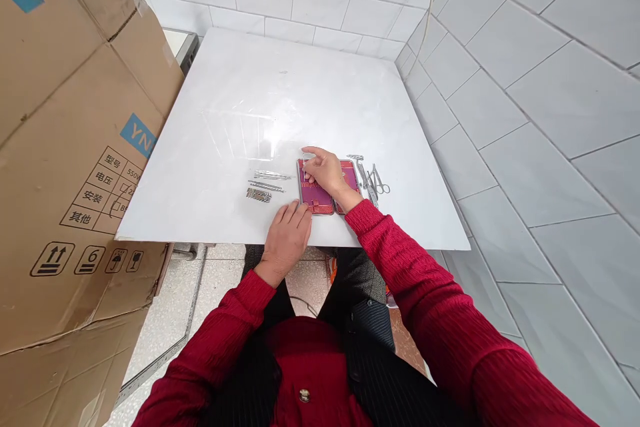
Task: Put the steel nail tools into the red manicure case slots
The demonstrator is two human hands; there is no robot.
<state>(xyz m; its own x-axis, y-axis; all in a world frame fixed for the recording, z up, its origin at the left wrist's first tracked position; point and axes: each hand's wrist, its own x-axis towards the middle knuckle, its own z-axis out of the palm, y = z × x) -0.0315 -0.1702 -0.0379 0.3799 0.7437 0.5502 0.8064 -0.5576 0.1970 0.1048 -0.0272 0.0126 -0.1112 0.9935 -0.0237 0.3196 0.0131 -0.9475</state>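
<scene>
An open red manicure case (316, 197) lies flat on the white table (240, 113) near its front edge. My right hand (324, 170) rests over the case, thumb and forefinger pinched on a small metal tool at the case's upper left. My left hand (286, 235) lies flat on the table's front edge, fingertips touching the case's lower left corner. Several thin metal tools (267, 185) lie in a row left of the case. Small scissors and other tools (374, 180) lie to its right.
Large cardboard boxes (65, 147) stand stacked close on the left, against the table's left edge. White tiled walls (525, 113) close in the back and right side. A tiled floor shows under the table's front edge.
</scene>
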